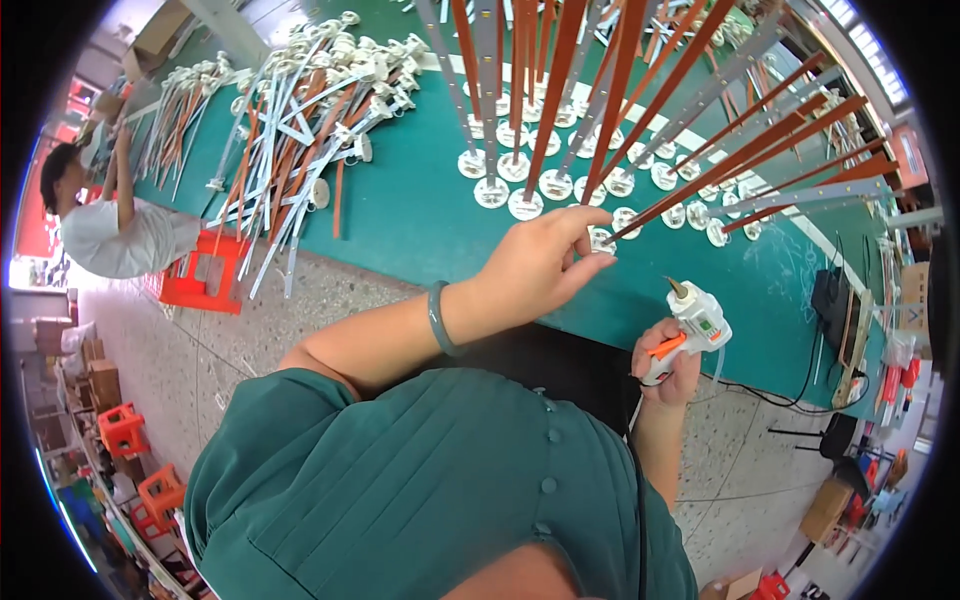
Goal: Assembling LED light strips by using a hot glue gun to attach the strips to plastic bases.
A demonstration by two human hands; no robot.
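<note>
White glue gun is sitting gripped in your right hand, fingers clamped round its handle. Your left hand is pinching, fingers together, a round-based stick standing upright on the green bench. Keep steadying that base while gluing.

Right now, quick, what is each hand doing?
Left hand: fingers pinched on a white round base.
Right hand: closed around a white glue gun.

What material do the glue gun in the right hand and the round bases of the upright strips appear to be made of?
Glue gun: probably moulded plastic, white and smooth, with an orange trigger and a brownish, possibly metal nozzle. Right hand grips its handle. Round bases: white discs with a slight sheen, likely plastic; too small to be sure.
</note>
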